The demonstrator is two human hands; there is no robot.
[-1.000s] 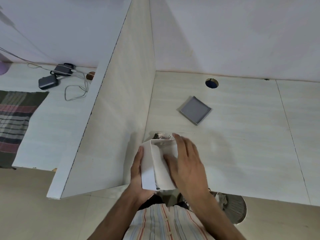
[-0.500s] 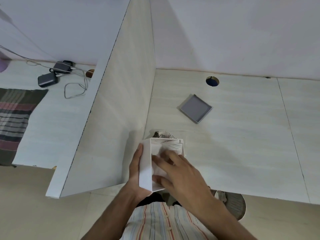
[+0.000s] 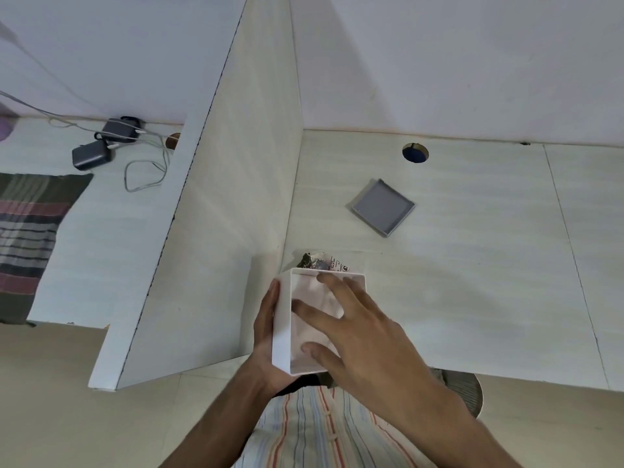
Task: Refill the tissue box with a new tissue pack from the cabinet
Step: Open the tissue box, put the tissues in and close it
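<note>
Print on crumpled wrapper [image 3: 322,262] too small to read; left hand [image 3: 266,336] grips white open-top tissue box [image 3: 282,319] w/ right hand [image 3: 358,336] fingers spread inside on tissues.

Bare forearms; striped, buttoned shirt [image 3: 314,430]

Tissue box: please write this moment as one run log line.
step: filling | left hand: holds tissue box | right hand: fingers inside, pressing tissues | lid: on desk
</note>
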